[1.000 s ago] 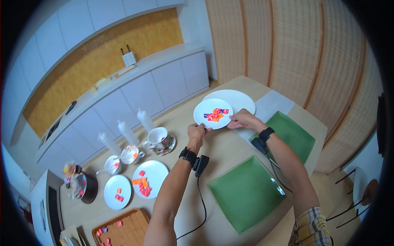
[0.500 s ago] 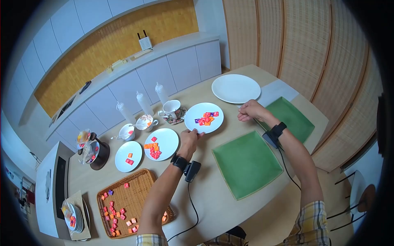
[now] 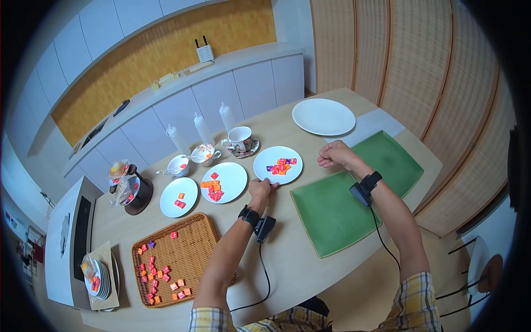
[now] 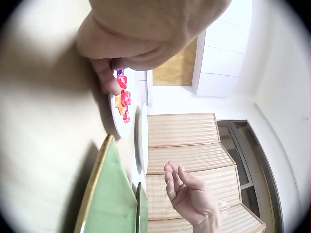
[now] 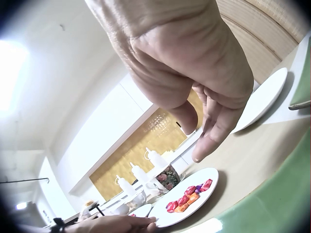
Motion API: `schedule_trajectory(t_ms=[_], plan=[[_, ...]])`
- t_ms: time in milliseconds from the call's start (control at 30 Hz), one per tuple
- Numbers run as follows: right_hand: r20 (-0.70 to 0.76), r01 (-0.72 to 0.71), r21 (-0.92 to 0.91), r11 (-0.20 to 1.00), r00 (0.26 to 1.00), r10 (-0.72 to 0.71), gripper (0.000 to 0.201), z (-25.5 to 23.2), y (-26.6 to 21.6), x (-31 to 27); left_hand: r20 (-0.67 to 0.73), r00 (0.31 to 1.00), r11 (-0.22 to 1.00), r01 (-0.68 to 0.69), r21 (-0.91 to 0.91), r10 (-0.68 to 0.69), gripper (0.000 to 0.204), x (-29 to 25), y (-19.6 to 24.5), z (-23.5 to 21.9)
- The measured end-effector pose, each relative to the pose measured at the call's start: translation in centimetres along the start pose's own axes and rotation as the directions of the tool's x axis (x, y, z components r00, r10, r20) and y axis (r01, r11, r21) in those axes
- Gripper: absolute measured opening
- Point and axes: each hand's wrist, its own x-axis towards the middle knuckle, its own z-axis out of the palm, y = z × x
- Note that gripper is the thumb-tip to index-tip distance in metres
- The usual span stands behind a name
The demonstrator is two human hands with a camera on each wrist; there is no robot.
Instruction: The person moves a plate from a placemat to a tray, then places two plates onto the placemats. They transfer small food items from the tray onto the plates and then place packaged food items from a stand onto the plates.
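My left hand pinches the near rim of a round white plate, its thumb lying over the edge. Red, orange and purple wrapped candies are heaped on that plate, which is down at the table in the head view. Loosely bent fingers and nothing in them: my right hand hovers to the right of the plate, above the far corner of a square green plate. In the right wrist view the same candy plate appears below the right hand's fingertips.
Two white plates with candies stand left of the left hand. Behind are cups and squeeze bottles. A wicker tray holds loose candies. An oval white plate and another green plate lie right.
The candy plate moved left and nearer, from beside the oval plate to the row of white plates, with the left hand. The right hand let go of its rim and stayed behind at right.
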Motion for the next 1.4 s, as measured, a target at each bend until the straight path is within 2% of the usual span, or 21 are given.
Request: schedule_trajectory(t_ms=[267,333,467,533,600,633,700,733,800,900,933,1000,1167,1400], plan=[[0.012,-0.02,-0.023,1.0,1.0,0.02,0.011,0.5,0.0,-0.6,-0.007,1.0,0.999,0.002,-0.039,-0.002,0.025,0.3,-0.3,-0.1],[0.019,-0.026,-0.024,0.999,0.999,0.026,0.011,0.7,0.2,-0.5,0.037,0.999,1.0,0.007,0.022,-0.008,0.026,0.4,-0.2,-0.2],[0.048,-0.002,-0.137,0.991,0.999,0.009,0.013,1.9,0.8,1.2,0.058,0.998,0.999,-0.009,0.046,0.007,0.024,0.3,0.1,-0.5],[0.064,0.014,-0.188,0.982,0.998,-0.001,0.016,2.9,1.1,2.4,0.071,0.996,0.991,-0.055,0.118,0.046,0.018,0.0,0.3,-0.8],[0.114,0.165,-0.523,0.836,0.986,-0.123,0.029,4.3,1.1,3.7,0.063,0.996,0.993,-0.062,0.097,0.056,0.017,0.1,0.0,-0.9],[0.113,0.163,-0.523,0.837,0.986,-0.121,0.029,4.9,1.1,4.4,0.052,0.996,0.994,-0.072,0.078,0.068,0.018,0.1,0.0,-1.0],[0.146,0.214,-0.713,0.668,0.977,-0.157,0.04,6.3,0.9,5.6,0.063,0.995,0.995,-0.076,0.061,0.072,0.019,0.0,0.0,-1.0],[0.149,0.217,-0.713,0.666,0.976,-0.158,0.04,7.0,0.7,5.9,0.073,0.994,0.996,-0.082,0.046,0.079,0.02,-0.1,0.0,-1.1],[0.163,0.275,-0.796,0.539,0.955,-0.246,0.045,8.3,0.4,6.4,0.083,0.993,0.995,-0.088,0.036,0.085,0.02,-0.2,-0.1,-1.2],[0.168,0.277,-0.839,0.468,0.951,-0.261,0.047,9.2,1.4,9.1,0.123,0.99,0.998,-0.059,-0.022,0.062,0.027,0.2,-0.6,-1.5],[0.171,0.279,-0.84,0.466,0.95,-0.26,0.047,9.3,1.3,9.4,0.138,0.989,0.998,-0.054,-0.022,0.057,0.027,0.1,-0.6,-1.7],[0.181,0.237,-0.858,0.456,0.97,-0.164,0.051,9.6,0.9,10.2,0.149,0.987,0.998,-0.05,-0.026,0.054,0.027,0.0,-0.6,-2.0],[0.235,0.263,-0.86,0.437,0.965,-0.119,0.057,9.9,0.1,10.8,0.182,0.98,0.979,-0.11,0.169,0.079,0.027,-1.0,-0.5,-2.9],[0.324,0.302,-0.857,0.419,0.946,-0.019,0.058,10.6,-0.7,10.1,0.221,0.974,0.989,-0.086,0.121,0.058,0.03,-1.6,0.0,-2.5]])
